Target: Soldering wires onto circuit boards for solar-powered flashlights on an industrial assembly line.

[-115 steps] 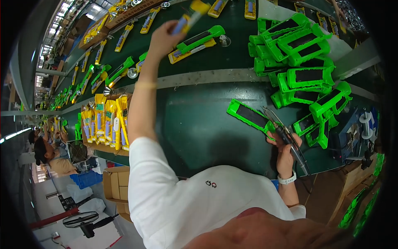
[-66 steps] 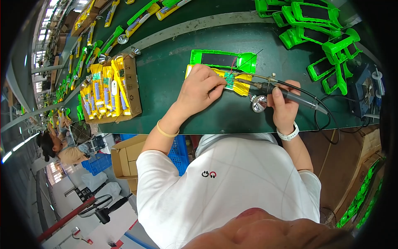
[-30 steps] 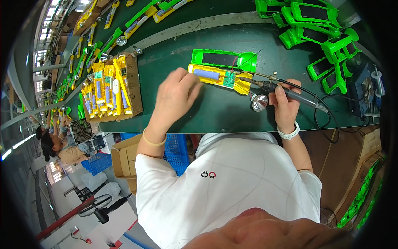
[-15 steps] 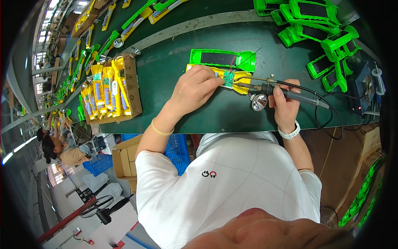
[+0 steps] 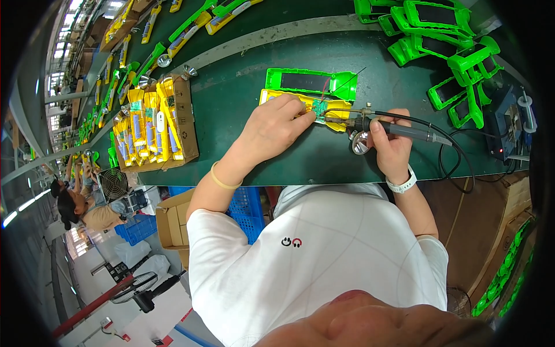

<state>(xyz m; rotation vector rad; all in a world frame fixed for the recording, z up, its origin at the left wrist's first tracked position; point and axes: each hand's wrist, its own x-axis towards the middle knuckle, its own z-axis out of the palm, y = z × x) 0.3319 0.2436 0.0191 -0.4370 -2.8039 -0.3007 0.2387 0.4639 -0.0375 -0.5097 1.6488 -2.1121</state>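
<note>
At the far left, a co-worker (image 5: 72, 205) sits by a black fan guard (image 5: 114, 184), small and bent by the lens, so what that person's hands do is hard to make out. Next comes a carton (image 5: 184, 118) packed with yellow units (image 5: 139, 130); they overlap, and their lower ends are partly hidden.

The left hand (image 5: 276, 128) lies over the yellow shell (image 5: 340, 104) on the green bench (image 5: 231, 95), just in front of the person. Its fingers are bent, with thumb and forefinger close together at the small green board (image 5: 318, 109); I cannot tell whether they pinch anything. The hand covers much of the shell's left half, leaving only the far end and upper edge in sight. Just beyond lies a green frame (image 5: 306, 82) with a dark panel, thin wires crossing its right part.

To the right, a silver reflector (image 5: 359, 144) sits beside the shell, its upper edge behind the iron (image 5: 411, 132). The right hand (image 5: 395, 149) is closed around that iron, whose tip points left to the board; contact is too small to make out. Farther right, a pile of frames (image 5: 417, 46) is cut off at the top, and a blue station (image 5: 500, 124) fades into the dark rim.
</note>
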